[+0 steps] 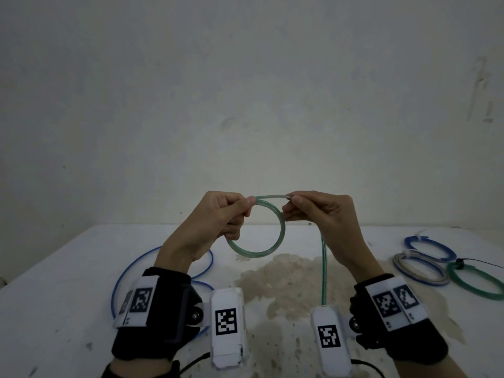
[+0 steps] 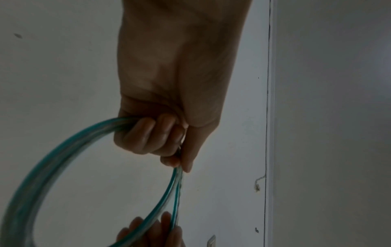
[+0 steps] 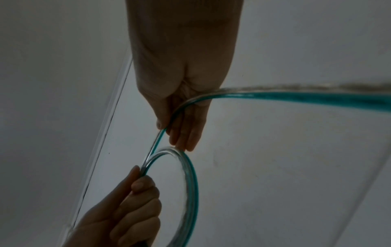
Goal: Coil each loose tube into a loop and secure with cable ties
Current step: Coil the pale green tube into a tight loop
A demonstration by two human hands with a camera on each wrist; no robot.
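A clear tube with a green stripe (image 1: 275, 241) is held up above the white table (image 1: 68, 268), wound into a small loop of two or three turns. My left hand (image 1: 231, 211) grips the loop's upper left side in curled fingers (image 2: 148, 133). My right hand (image 1: 305, 208) pinches the tube at the loop's top right, between thumb and fingers (image 3: 182, 133). From the right hand a loose tail of the same tube (image 1: 323, 268) hangs down to the table. The loop (image 3: 190, 192) shows in both wrist views (image 2: 42, 167).
A loose blue tube (image 1: 131, 266) lies curled on the table under my left wrist. At the right lie three tied coils: blue (image 1: 431, 248), grey-white (image 1: 420, 270) and green (image 1: 474, 282). A brown stain (image 1: 286, 285) marks the table's middle. A wall stands behind.
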